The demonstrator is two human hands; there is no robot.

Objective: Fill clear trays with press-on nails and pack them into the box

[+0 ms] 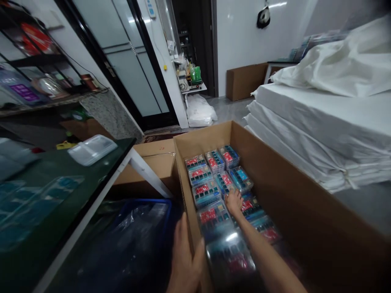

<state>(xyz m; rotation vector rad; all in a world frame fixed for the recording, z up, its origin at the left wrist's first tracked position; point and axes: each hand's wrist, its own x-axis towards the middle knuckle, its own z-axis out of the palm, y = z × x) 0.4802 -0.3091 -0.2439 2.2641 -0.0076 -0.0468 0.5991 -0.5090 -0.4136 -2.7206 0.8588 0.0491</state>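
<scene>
A deep cardboard box (293, 183) holds several stacks of clear plastic packs (201, 193) with red labels and dark compartments. My right hand (234, 201) reaches down into it, its fingers spread on the packs in the middle rows; whether it grips one is not plain. One pack (241, 176) just beyond that hand has a blue label instead of red. At the box's left wall is my left hand (186, 252), fingers stretched and thumb apart, astride the top edge. The nearest packs are blurred.
On the left stands a green-topped table (100, 173) with a clear plastic case (91, 148) and blue trays (45, 199). Below it sits a blue bin (166, 203) lined with dark plastic. White-wrapped stacks (305, 126) rise on the right. Another carton (244, 81) lies by the far wall.
</scene>
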